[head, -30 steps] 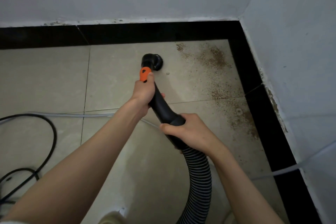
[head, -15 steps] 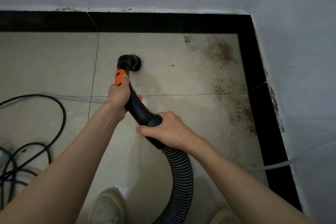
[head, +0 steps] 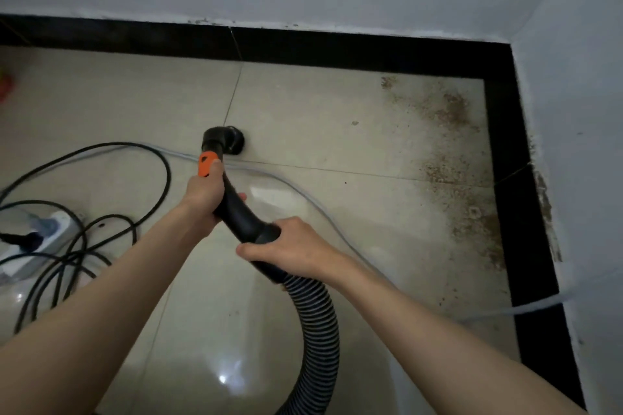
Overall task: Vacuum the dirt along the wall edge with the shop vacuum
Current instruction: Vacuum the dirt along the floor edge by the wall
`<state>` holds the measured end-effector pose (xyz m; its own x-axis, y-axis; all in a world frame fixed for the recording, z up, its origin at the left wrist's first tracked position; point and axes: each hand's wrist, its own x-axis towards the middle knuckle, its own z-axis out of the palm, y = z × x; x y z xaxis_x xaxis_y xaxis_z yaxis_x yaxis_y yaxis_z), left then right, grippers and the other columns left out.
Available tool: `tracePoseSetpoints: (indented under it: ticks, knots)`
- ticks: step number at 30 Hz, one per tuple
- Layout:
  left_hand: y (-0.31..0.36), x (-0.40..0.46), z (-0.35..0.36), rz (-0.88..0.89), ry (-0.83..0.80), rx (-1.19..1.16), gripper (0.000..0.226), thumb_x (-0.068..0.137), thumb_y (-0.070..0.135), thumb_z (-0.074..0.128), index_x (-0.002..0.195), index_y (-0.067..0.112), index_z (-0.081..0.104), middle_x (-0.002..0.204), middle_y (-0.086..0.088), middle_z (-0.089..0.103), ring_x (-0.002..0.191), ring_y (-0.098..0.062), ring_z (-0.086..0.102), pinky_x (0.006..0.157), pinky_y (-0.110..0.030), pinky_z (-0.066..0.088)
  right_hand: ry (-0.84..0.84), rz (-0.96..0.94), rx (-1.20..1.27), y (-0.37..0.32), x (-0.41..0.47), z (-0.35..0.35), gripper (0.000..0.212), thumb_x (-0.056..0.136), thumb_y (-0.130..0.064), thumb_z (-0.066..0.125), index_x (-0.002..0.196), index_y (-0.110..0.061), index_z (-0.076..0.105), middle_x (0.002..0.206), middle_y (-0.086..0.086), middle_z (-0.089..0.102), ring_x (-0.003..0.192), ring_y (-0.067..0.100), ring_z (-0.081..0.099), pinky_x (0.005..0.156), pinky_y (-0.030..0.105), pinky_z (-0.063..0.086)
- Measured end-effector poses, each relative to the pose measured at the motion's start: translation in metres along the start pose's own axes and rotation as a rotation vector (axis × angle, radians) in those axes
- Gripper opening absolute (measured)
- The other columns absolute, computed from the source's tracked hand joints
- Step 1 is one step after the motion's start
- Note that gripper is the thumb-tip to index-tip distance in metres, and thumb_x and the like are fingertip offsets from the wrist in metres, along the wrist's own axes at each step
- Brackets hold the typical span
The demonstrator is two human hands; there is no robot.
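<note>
I hold the shop vacuum's black curved handle tube with both hands. My left hand grips its upper part just below the orange slider. My right hand grips the lower end where the ribbed hose joins. The round black nozzle points down at the beige floor tile, left of the dirt. Brown dirt lies scattered along the right wall's black skirting, from the corner towards me.
A black cable loops on the floor at left, beside a white power strip with a plug in it. A thin grey cable runs across the tiles under my arms to the right wall. White walls meet at the far right corner.
The nozzle and both hands have drawn back from the far wall and left, away from the dirt. The view has shifted, bringing the power strip and more cable into sight at left.
</note>
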<state>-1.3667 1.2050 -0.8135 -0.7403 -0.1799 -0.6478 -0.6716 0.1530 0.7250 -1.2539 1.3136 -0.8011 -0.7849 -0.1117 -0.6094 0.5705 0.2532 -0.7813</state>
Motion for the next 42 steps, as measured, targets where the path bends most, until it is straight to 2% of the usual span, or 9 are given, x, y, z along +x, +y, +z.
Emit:
tracePoseSetpoints:
  ticks: [2, 7, 11, 17, 21, 26, 28, 32, 42]
  knots:
    - [-0.001, 0.007, 0.001, 0.024, 0.013, -0.024, 0.055, 0.098, 0.04, 0.04, 0.136, 0.001, 0.033, 0.131, -0.022, 0.05, 0.065, -0.022, 0.058, 0.054, -0.031, 0.047, 0.02, -0.025, -0.018, 0.003, 0.008, -0.005, 0.027, 0.073, -0.041, 0.076, 0.079, -0.018, 0.063, 0.077, 0.001, 0.066, 0.064, 0.015, 0.064, 0.064, 0.03, 0.054]
    - [-0.013, 0.003, 0.015, 0.049, -0.023, 0.0, 0.054, 0.098, 0.039, 0.04, 0.136, 0.001, 0.032, 0.125, -0.021, 0.051, 0.064, -0.022, 0.059, 0.045, -0.029, 0.049, 0.041, -0.039, 0.043, 0.025, -0.001, -0.008, 0.026, 0.073, -0.04, 0.077, 0.076, -0.017, 0.064, 0.071, 0.002, 0.066, 0.061, 0.017, 0.064, 0.067, 0.037, 0.057]
    - [-0.034, -0.019, 0.027, 0.049, -0.073, 0.076, 0.053, 0.099, 0.038, 0.04, 0.134, -0.001, 0.033, 0.106, -0.019, 0.05, 0.063, -0.024, 0.061, 0.035, -0.02, 0.046, 0.085, -0.006, 0.092, 0.052, -0.031, -0.002, 0.029, 0.07, -0.041, 0.076, 0.076, -0.016, 0.062, 0.069, 0.003, 0.066, 0.057, 0.018, 0.064, 0.062, 0.04, 0.058]
    - [-0.054, -0.038, 0.029, 0.031, -0.178, 0.092, 0.052, 0.099, 0.036, 0.041, 0.135, 0.0, 0.033, 0.124, -0.024, 0.052, 0.061, -0.023, 0.063, 0.036, -0.021, 0.047, 0.178, -0.008, 0.056, 0.066, -0.059, 0.009, 0.028, 0.074, -0.039, 0.075, 0.075, -0.016, 0.059, 0.068, 0.0, 0.064, 0.057, 0.015, 0.063, 0.058, 0.035, 0.055]
    - [-0.06, -0.058, 0.035, -0.006, -0.306, 0.09, 0.052, 0.099, 0.038, 0.039, 0.135, 0.001, 0.032, 0.103, -0.014, 0.05, 0.06, -0.022, 0.063, 0.045, -0.026, 0.05, 0.251, 0.028, 0.017, 0.071, -0.082, 0.013, 0.029, 0.074, -0.041, 0.075, 0.073, -0.017, 0.057, 0.066, -0.002, 0.064, 0.054, 0.012, 0.062, 0.052, 0.028, 0.052]
    - [-0.057, -0.066, 0.059, 0.008, -0.447, 0.048, 0.042, 0.098, 0.036, 0.042, 0.124, 0.003, 0.038, 0.079, -0.007, 0.046, 0.044, -0.017, 0.059, 0.043, -0.024, 0.049, 0.361, 0.064, 0.084, 0.075, -0.093, 0.007, 0.029, 0.071, -0.04, 0.075, 0.078, -0.015, 0.062, 0.067, 0.002, 0.066, 0.051, 0.015, 0.062, 0.056, 0.036, 0.056]
    - [-0.053, -0.064, 0.068, 0.003, -0.471, 0.037, 0.037, 0.098, 0.036, 0.043, 0.118, 0.005, 0.04, 0.078, -0.008, 0.047, 0.044, -0.017, 0.058, 0.043, -0.023, 0.049, 0.375, 0.069, 0.089, 0.074, -0.093, 0.001, 0.026, 0.072, -0.038, 0.074, 0.076, -0.015, 0.062, 0.064, 0.0, 0.065, 0.051, 0.014, 0.061, 0.059, 0.037, 0.056]
    - [-0.043, -0.057, 0.084, -0.009, -0.472, 0.025, 0.048, 0.098, 0.039, 0.042, 0.129, 0.002, 0.036, 0.084, -0.008, 0.048, 0.055, -0.02, 0.06, 0.046, -0.026, 0.05, 0.397, 0.091, 0.06, 0.069, -0.084, -0.019, 0.03, 0.069, -0.042, 0.075, 0.076, -0.015, 0.063, 0.067, 0.001, 0.065, 0.055, 0.017, 0.062, 0.062, 0.04, 0.058]
    - [-0.009, -0.033, 0.143, -0.012, -0.512, -0.002, 0.053, 0.099, 0.04, 0.04, 0.134, 0.001, 0.033, 0.093, -0.011, 0.051, 0.062, -0.021, 0.06, 0.051, -0.03, 0.049, 0.471, 0.09, -0.036, 0.059, -0.056, -0.083, 0.029, 0.072, -0.04, 0.076, 0.065, -0.019, 0.056, 0.061, -0.006, 0.059, 0.05, 0.008, 0.055, 0.046, 0.017, 0.042]
